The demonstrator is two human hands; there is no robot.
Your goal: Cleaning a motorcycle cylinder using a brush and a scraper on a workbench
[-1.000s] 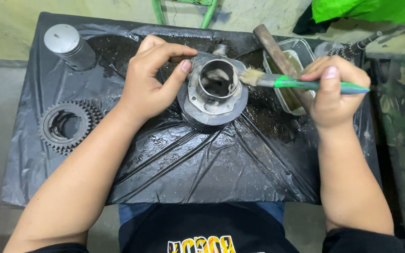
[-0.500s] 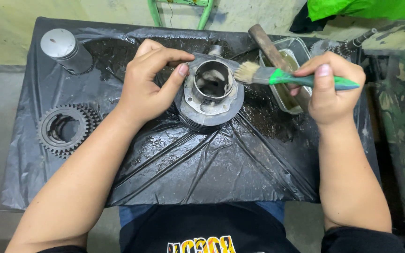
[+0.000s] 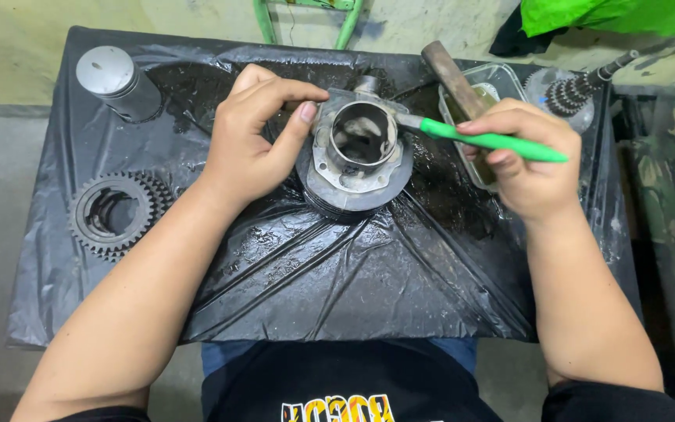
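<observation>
Black plastic sheet over your bench, your left hand gripping one engine cylinder at centre, your right hand clasping one green-handled brush, one gear at left.

No packages, labels, signs or screens in view

Bare arms, black printed tee, jeans.

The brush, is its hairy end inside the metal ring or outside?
Inside. The brush, held by the right hand, reaches over the rim of the ring, and its bristles are hidden in the hole.
</observation>
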